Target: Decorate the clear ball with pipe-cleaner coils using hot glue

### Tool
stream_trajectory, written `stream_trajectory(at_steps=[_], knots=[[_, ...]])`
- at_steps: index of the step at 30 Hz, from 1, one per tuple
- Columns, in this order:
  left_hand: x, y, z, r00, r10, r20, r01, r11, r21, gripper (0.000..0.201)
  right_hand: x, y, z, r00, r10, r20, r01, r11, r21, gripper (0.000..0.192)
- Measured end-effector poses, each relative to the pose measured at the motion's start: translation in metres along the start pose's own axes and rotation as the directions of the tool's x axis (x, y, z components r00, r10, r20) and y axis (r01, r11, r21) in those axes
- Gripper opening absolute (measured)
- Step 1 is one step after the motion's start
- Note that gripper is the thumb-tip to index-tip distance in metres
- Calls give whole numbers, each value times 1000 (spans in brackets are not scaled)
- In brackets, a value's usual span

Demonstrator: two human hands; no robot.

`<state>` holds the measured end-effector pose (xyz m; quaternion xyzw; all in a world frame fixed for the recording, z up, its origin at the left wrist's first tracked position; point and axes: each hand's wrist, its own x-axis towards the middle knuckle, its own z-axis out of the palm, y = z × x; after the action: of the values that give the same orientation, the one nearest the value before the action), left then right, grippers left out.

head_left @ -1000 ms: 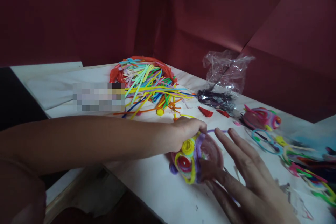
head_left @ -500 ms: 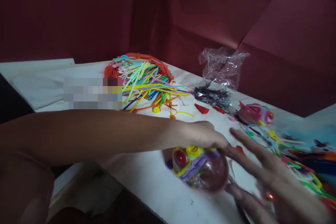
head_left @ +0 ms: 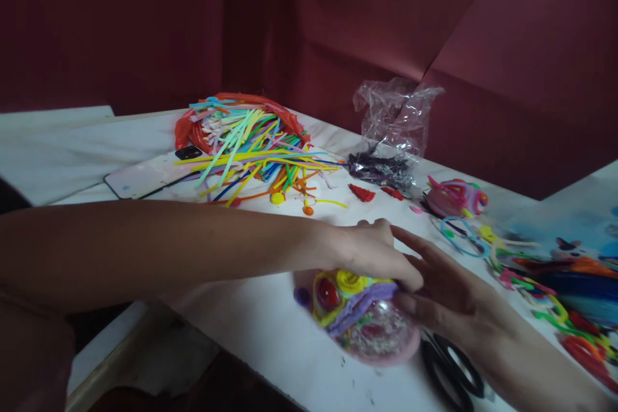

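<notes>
A rounded clear plastic craft piece [head_left: 381,331] sits on the table, trimmed with purple and yellow pipe cleaners and a red eye-like coil. Across its far side reaches my left hand [head_left: 376,254], fingers bent down and closed on its upper edge. My right hand [head_left: 447,296] meets it from the right, thumb against the plastic and fingers curled behind the left fingertips. Whatever lies between the fingertips is hidden. Black-handled scissors [head_left: 451,370] lie beneath and beside my right hand, their blades out of sight.
Many colored pipe cleaners [head_left: 261,148] spill from a red bag, beside a phone [head_left: 145,174]. Further right are a clear plastic bag [head_left: 393,135] with dark contents, red scraps [head_left: 361,193], a pink decorated piece [head_left: 454,197] and more pipe cleaners [head_left: 545,290]. The table's edge [head_left: 236,354] runs along the front.
My right hand has moved in from spread fingers to contact with the craft piece and my left fingertips. The scissors now show on the table. The view has shifted slightly right.
</notes>
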<state>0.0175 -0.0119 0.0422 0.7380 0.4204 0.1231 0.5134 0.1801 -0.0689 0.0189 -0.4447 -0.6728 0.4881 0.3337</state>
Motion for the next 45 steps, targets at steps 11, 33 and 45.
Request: stream_trajectory(at_steps=[11,33,45], knots=[[-2,-10,-6,998,24,-55,-33,985,-168,90,-5,3,1,997,50,-57,-51,999,-18,62],[-48,-11,10,988,92,-120,-83,993,80,29,-37,18,17,943,7,-331,-6,1000,4,49],[-39,-25,-6,985,165,55,-154,974,-166,50,-39,17,14,953,-2,-302,-7,1000,-27,42]])
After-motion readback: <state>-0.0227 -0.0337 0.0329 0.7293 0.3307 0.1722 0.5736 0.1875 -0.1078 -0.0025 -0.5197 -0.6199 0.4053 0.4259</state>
